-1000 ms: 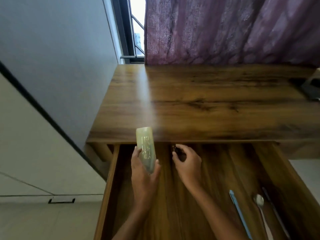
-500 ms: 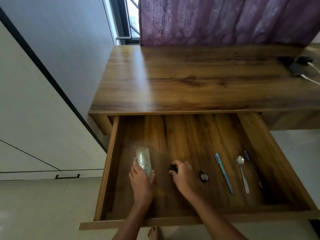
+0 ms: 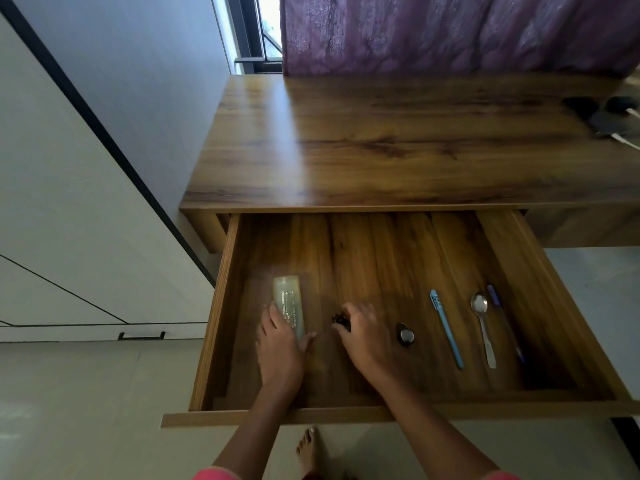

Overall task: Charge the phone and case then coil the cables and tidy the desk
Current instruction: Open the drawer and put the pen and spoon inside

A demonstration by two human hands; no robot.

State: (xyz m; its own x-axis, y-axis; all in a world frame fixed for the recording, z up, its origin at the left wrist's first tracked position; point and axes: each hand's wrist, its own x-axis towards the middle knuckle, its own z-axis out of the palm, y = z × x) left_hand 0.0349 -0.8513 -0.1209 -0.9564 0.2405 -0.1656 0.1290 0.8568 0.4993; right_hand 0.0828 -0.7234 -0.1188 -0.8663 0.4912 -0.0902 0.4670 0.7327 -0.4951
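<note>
bottle (image 3: 287,296), just lowered, lies in drawer (image 3: 363,265) at 7 o'clock, left hand (image 3: 280,348) round it; right hand (image 3: 365,332) pinches a dark item (image 3: 339,319), perhaps a clip; phone (image 3: 604,121) on surface (image 3: 381,150) at 2 o'clock; tidying proceeds.

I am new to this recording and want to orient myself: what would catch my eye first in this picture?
The open drawer under the wooden desk fills the middle of the view. Inside it, the left hand grips a pale green bottle lying flat, and the right hand curls over a small dark object. To their right lie a blue pen and a spoon.
</note>
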